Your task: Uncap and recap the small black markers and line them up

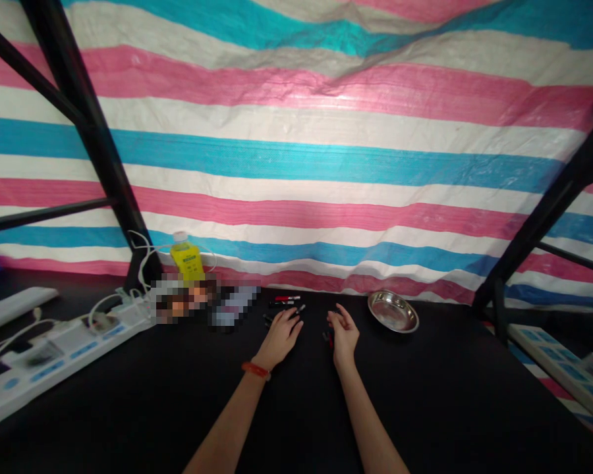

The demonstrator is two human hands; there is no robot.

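My left hand (281, 334), with a red-orange band at the wrist, lies palm down with its fingers stretched out over a dark, slim pen-like item (301, 308) with a silvery tip. Just beyond it, a red pen (287, 298) and a black pen (281, 304) lie side by side on the black tabletop (296, 408). To the right, my right hand (344, 334) has its fingers curled toward the thumb. What they pinch is dark and too small to make out. Beside that palm a small red-and-black piece (330, 338) shows, partly hidden.
A round shiny metal dish (393, 311) stands at the back right. Back left are a bottle of yellow liquid (186, 258) and blurred-out items. A white power strip (74, 355) with cables runs along the left; another (558, 368) is at right. Striped sheeting (326, 158) hangs behind.
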